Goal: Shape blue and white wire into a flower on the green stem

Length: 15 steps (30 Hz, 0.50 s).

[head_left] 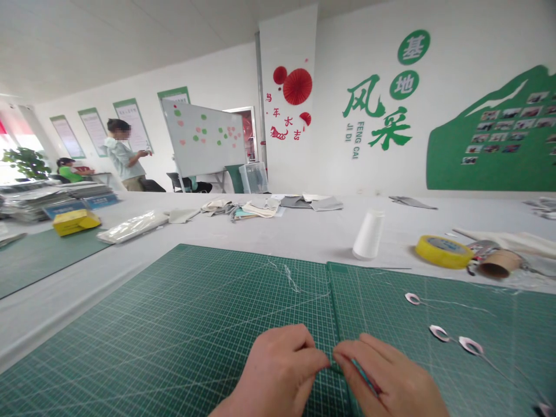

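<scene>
My left hand [278, 370] is closed in a pinch over the green cutting mat [208, 307], its fingertips almost meeting those of the other hand. What it pinches is too small to make out. My right hand [388, 376] is closed around a thin teal and red item [365, 375], which shows between thumb and fingers. Right of the hands, a second green mat [382, 318] carries small pale rings with threads, among them one ring [412, 299] and another [471, 346]. Loose white thread [292, 279] lies on the left mat.
Beyond the mats stand a white thread cone [368, 234], a yellow tape roll [443, 251] and a cardboard tube [499, 264]. Fabric pieces [260, 207], a plastic packet [134, 226] and a yellow box [76, 222] lie farther back left. A person [125, 156] stands beyond the table.
</scene>
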{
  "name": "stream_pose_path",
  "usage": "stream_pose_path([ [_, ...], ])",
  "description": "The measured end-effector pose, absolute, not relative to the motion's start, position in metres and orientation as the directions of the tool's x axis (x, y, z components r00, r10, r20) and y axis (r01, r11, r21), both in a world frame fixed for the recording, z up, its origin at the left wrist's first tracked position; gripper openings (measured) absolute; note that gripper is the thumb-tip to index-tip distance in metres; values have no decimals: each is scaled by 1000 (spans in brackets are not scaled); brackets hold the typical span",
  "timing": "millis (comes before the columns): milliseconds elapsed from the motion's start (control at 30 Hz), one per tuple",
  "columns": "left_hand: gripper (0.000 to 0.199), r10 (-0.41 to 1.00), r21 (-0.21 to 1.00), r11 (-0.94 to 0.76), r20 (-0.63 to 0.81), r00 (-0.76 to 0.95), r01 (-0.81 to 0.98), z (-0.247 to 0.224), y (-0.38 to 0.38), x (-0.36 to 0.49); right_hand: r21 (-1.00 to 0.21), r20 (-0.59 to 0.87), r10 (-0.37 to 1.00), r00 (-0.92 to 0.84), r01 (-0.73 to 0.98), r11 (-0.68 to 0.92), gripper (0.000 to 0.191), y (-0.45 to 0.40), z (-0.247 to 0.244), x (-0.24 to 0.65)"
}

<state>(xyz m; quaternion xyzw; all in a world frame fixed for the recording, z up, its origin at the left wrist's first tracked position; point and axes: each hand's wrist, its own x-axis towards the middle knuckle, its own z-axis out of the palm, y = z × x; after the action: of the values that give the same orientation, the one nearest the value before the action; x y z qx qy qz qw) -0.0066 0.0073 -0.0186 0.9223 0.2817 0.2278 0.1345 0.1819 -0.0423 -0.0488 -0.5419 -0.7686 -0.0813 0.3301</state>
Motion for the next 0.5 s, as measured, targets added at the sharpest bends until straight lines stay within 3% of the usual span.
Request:
stream_pose_path([
  [133,27,494,397,-845,322,808,359,-18,7,-8,-515,282,945,-168,804,297,20,-35,-35,189],
  [200,27,493,510,-809,316,811,293,-18,6,-8,-701,143,972,-189,673,234,19,-31,-31,193],
  [300,22,579,745,-641,307,755,188,-14,5,-8,-941,-56,966,-252,336,33,28,-27,-32,197],
  [400,14,691,888,-452,289,663,84,-10,5,-8,-988,-152,958,-241,65,-140,35,-26,-32,193],
  [500,12,787,963,-270,213,579,14,-10,7,-7,-984,-168,971,-171,-25,-174,36,-30,-30,184],
])
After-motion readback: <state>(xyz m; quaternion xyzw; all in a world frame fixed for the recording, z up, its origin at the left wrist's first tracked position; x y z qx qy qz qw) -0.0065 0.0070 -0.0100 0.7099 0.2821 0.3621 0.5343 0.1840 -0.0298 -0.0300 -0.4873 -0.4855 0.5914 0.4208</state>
